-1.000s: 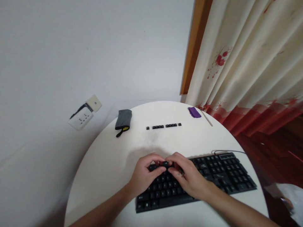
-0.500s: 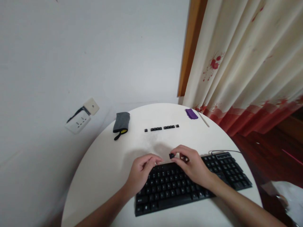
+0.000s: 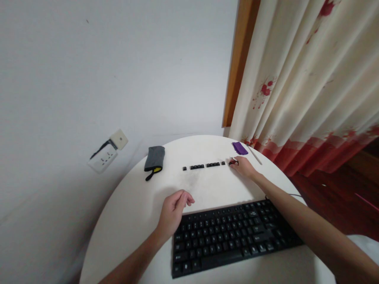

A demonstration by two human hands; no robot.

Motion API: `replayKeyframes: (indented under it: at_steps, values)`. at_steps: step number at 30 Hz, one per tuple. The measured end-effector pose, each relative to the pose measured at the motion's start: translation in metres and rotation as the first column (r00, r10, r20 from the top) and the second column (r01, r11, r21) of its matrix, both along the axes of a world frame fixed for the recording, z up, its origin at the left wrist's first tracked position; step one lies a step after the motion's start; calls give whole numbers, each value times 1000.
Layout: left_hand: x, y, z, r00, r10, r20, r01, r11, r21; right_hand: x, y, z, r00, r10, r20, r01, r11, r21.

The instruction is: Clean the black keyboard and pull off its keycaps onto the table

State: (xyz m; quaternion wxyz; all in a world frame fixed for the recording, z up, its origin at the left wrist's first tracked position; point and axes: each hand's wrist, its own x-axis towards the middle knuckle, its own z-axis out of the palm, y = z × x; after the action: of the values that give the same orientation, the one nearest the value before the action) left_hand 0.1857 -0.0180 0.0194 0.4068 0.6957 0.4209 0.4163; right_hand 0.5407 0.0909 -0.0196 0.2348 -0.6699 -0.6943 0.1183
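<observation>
A black keyboard (image 3: 233, 234) lies on the round white table (image 3: 133, 209) in front of me. A row of loose black keycaps (image 3: 204, 165) sits further back. My right hand (image 3: 242, 167) reaches out to the right end of that row, its fingertips pinched on a small black keycap (image 3: 231, 162) touching the table. My left hand (image 3: 173, 211) rests at the keyboard's upper left corner, fingers loosely curled, holding nothing.
A grey pouch with a yellow and black end (image 3: 154, 159) lies at the back left. A purple cloth (image 3: 239, 148) and a thin white stick (image 3: 254, 155) lie at the back right. A wall socket (image 3: 103, 157) is left; a curtain (image 3: 296, 98) hangs right.
My right hand lifted a keycap off the keyboard and carried it back to the right end of the keycap row. My left hand slid off the keys to the keyboard's corner.
</observation>
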Motion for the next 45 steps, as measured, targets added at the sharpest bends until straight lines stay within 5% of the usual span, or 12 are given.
replayKeyframes:
  at_steps: [45]
  values:
    - [3,-1,2,991,-75,-111,81,996,47,-22,5,-2,982,-186,22,187,978,-97]
